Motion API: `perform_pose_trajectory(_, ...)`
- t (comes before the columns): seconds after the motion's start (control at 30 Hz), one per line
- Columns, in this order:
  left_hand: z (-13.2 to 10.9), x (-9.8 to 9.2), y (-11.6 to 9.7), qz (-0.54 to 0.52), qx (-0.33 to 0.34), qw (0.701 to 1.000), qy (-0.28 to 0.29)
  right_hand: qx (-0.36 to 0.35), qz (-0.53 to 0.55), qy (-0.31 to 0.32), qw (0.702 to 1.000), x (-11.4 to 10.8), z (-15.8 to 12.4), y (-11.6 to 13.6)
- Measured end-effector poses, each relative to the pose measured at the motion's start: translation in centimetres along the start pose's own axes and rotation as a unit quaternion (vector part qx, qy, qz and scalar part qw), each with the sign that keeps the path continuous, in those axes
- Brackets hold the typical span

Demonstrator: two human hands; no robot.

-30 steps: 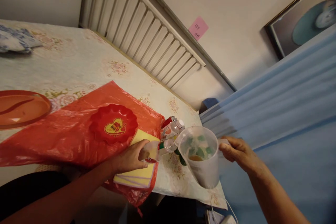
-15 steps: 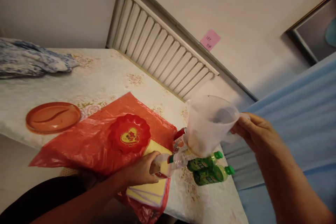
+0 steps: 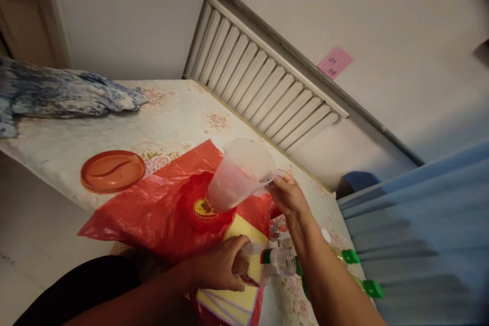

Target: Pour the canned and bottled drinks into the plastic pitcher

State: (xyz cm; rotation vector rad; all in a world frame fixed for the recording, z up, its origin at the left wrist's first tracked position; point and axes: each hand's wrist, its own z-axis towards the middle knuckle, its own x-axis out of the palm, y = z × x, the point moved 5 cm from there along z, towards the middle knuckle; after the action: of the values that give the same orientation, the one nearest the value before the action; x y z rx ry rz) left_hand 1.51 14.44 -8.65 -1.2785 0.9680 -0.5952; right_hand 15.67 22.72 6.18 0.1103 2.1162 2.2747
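My left hand [image 3: 223, 265] is closed around a clear bottle [image 3: 277, 261] with a red and green band near its neck; its open mouth faces right. By its handle, my right hand [image 3: 288, 194] grips a translucent plastic jug [image 3: 240, 173]. The jug is tilted and hangs over a red scalloped dish [image 3: 191, 204] with a yellow heart on it, hiding part of it. Yellow cloths [image 3: 244, 232] with purple edging lie under the bottle and my left hand. Beneath the dish and cloths spreads a red plastic bag [image 3: 133, 214].
An orange-red round dish [image 3: 112, 172] lies left on the floral tablecloth [image 3: 179, 112]. Green-capped bottles [image 3: 349, 256] stand partly behind my right forearm. A patterned cloth [image 3: 76, 94] lies far left. A radiator [image 3: 260, 71] and a blue curtain [image 3: 420, 229] border the table.
My right hand has carried the jug left, from above the green-capped bottles to over the red dish. My left hand still holds the clear bottle. The view has shifted.
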Motion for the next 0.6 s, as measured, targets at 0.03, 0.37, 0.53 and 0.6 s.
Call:
perform_pose_trajectory(0.03,0.0,0.0,0.0,0.000,-0.001,1.000,0.000,0.005,0.019,0.006,1.000,0.5,0.2,-1.2)
perform_pose_trajectory(0.37,0.2,0.2,0.0,-0.005,0.011,1.000,0.001,-0.029,0.000,0.001,1.000,0.8,-0.2,-7.0)
perform_pose_trajectory(0.53,0.2,0.1,-0.2,-0.015,0.017,1.000,-0.007,-0.020,-0.172,-0.084,0.981,-3.4,-3.5,-7.2)
perform_pose_trajectory(0.6,0.1,-0.1,-0.2,-0.029,0.015,0.999,-0.011,0.007,-0.220,-0.098,0.971,-5.1,-5.8,-8.3)
